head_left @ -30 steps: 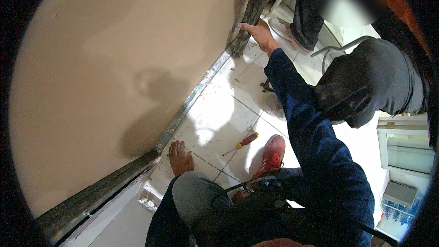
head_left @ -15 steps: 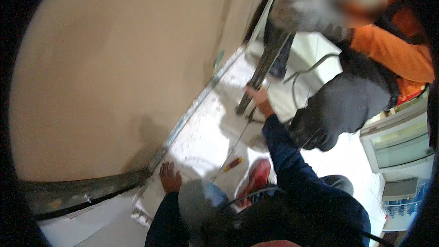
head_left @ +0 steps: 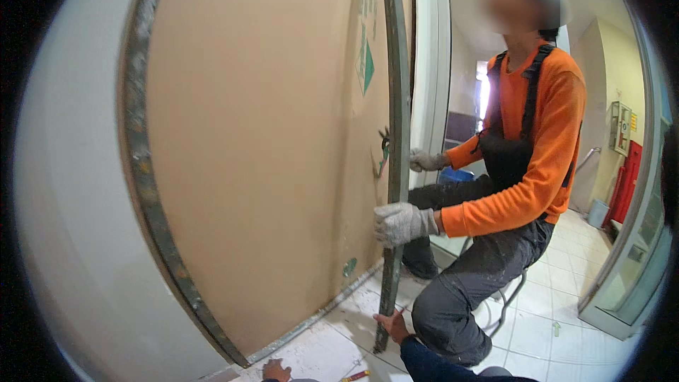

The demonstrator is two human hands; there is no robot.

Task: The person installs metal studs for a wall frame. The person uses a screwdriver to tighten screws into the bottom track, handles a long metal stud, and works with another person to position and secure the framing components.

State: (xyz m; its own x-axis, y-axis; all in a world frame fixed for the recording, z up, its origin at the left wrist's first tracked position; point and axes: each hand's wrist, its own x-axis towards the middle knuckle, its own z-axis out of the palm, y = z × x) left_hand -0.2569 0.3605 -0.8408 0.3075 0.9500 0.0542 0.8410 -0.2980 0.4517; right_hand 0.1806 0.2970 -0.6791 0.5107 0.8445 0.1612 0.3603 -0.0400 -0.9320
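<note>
Near the lower end of a long, dark, upright metal bar [head_left: 396,113], my right hand [head_left: 393,324] has its fingers round it. Down at the bottom, my left hand [head_left: 276,370] rests with fingers spread on the white tiled floor [head_left: 325,346], beside the panel's foot. A red and yellow screwdriver [head_left: 356,376] lies partly in view to its right. A gloved hand [head_left: 399,225] of a co-worker grips the bar above mine; their other glove [head_left: 424,160] is behind it. A beige board panel [head_left: 262,141] in a worn metal frame [head_left: 138,155] stands at the left.
The co-worker [head_left: 530,120] in orange top and dark bib trousers sits at the right on a low seat with tubular legs [head_left: 516,290]. Behind are an open glass door [head_left: 629,262], a corridor with a red cabinet [head_left: 628,191] and a grey bin [head_left: 598,213]. A white wall [head_left: 71,191] borders the left.
My view has tilted up from the floor to the panel and co-worker. The bar has come away from the panel's edge to stand upright, with my right hand and the co-worker's glove on it.
</note>
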